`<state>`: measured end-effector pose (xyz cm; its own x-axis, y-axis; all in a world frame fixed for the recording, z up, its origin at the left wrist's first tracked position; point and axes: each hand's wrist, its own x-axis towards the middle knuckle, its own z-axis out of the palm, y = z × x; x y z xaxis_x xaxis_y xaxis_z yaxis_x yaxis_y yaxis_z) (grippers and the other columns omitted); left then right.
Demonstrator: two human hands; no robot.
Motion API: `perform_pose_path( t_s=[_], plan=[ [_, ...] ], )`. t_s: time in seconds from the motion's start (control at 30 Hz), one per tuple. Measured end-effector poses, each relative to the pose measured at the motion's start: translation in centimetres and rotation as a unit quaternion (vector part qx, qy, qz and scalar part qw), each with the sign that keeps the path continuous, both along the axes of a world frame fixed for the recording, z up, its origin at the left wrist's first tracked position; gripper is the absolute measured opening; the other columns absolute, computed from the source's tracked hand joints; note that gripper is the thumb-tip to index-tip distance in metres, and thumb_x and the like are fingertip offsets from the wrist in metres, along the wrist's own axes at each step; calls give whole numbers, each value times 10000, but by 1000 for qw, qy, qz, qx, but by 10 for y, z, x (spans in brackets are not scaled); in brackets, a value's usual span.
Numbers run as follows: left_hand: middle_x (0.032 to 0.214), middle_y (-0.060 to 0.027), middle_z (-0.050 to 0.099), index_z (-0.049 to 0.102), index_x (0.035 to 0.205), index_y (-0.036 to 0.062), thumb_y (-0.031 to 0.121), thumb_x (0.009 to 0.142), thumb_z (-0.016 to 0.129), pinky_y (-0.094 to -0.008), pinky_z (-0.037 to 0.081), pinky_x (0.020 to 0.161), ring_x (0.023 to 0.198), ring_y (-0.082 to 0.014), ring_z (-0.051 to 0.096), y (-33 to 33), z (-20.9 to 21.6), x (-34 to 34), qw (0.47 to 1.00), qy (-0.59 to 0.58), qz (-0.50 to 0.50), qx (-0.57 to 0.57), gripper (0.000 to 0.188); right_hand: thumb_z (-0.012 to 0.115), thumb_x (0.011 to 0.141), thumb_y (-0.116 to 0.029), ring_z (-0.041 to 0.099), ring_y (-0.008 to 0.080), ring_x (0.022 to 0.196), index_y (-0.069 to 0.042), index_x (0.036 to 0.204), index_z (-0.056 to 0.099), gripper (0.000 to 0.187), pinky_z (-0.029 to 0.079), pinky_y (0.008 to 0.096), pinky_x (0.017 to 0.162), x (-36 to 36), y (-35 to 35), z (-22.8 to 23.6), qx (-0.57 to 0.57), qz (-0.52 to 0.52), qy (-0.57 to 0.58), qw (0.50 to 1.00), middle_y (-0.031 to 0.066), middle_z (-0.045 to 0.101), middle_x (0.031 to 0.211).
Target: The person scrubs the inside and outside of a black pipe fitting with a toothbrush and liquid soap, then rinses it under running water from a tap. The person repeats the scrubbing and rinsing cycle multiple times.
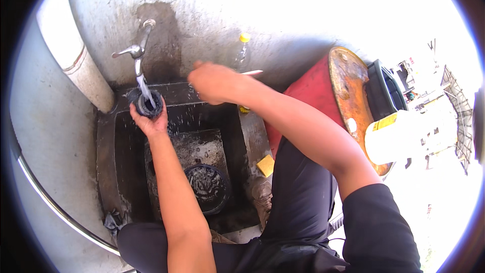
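My left hand grips a round black hollow part, perhaps a cup or sleeve, from below. Water from the chrome tap pours into its opening and splashes down. My right hand is closed in a fist above the far right rim of the dark sink. What it holds, if anything, is hidden. A thin pale piece with a reddish end shows just beyond my right wrist. Below my left hand, a round black basin with wet, foamy contents sits in the sink.
A yellow sponge rests on the sink's right ledge. Behind it stands a clear bottle with a yellow cap. A rusty red drum is at the right, near a dark crate and a pale yellow container. A white pipe stands at left.
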<state>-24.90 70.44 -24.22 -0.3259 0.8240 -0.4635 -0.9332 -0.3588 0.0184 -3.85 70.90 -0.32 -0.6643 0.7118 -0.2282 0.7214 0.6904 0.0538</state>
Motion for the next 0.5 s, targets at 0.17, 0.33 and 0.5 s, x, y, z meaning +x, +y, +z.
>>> perform_pose_path(
  t_s=[0.17,0.33,0.5],
  plan=[
    [1422,-102,690,671,1386,93,502,991,644,-557,518,1125,1320,-330,645,-10,9,-12,998,20,11,-63,569,581,858,46,663,446,1189,3,1250,720,419,522,513,1079,151,-3,62,266,-171,171,933,275,709,1197],
    [1233,-102,752,694,1303,134,480,967,737,-572,547,1033,1162,-316,704,2,23,32,995,58,-53,64,485,584,989,-113,694,522,1143,63,1162,667,260,555,589,959,425,23,102,312,-450,-34,836,357,714,1168],
    [1275,-114,728,662,1324,88,585,1001,671,-518,609,1008,1157,-296,714,3,45,28,998,32,-53,8,593,670,992,-203,687,489,1185,69,1248,664,373,543,522,1013,355,-5,125,294,-435,-82,847,350,712,1210]
  ],
)
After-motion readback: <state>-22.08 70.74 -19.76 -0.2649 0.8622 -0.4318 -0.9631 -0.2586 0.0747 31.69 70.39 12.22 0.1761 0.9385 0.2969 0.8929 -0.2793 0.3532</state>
